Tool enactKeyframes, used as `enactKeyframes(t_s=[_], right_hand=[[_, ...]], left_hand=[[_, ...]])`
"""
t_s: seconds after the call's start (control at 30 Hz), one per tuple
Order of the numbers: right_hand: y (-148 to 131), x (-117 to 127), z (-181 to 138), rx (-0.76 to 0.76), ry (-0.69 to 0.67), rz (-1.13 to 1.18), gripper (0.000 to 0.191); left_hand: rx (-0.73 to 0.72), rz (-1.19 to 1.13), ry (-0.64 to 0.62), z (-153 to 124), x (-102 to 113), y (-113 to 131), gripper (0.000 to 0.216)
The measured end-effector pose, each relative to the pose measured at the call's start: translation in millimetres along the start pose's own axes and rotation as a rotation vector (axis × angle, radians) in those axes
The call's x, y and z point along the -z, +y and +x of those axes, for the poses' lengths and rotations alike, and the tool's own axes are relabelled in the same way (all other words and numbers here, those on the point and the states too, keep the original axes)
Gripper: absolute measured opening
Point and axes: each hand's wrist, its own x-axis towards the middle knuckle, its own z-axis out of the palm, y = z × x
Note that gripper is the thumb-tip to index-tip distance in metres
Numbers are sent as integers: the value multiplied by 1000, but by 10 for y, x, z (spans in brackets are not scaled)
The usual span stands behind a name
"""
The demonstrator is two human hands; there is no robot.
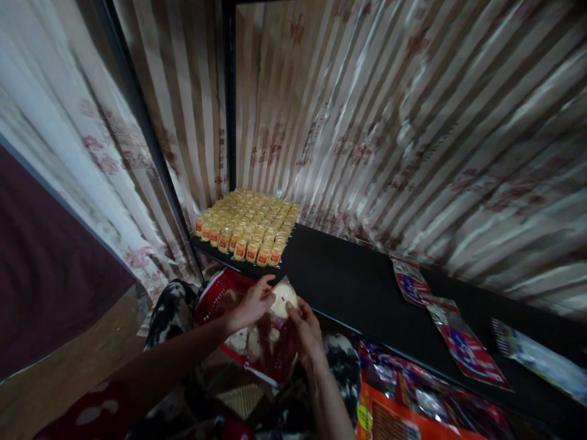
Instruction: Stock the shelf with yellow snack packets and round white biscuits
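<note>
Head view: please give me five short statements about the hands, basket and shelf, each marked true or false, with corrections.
1. The right hand has its thumb on a round pale item in clear wrap. True.
2. Yellow packs stand in rows at the picture's left end of the black shelf. True.
3. The red basket stands on the shelf. False: the red basket is in front of it, between the person's legs.
4. The flat packets lie on the yellow packs. False: the flat packets lie apart, farther right.
5. An orange package shows at the picture's bottom edge. True.
</note>
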Motion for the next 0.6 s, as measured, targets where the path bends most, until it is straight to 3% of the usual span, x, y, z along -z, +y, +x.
enactKeyframes(t_s=[0.17,0.33,0.47,0.6], right_hand=[[-248,23,96,114,140,32,60],[-364,62,203,164,201,57,62],[-407,86,214,199,290,107,71],[-456,33,141,233,167,142,66]], left_hand=[[180,-209,8,127,-226,216,35],[183,-247,38,260,-383,381,21],[53,-147,157,316,-448,389,27],[-215,148,224,240,-462,430,26]])
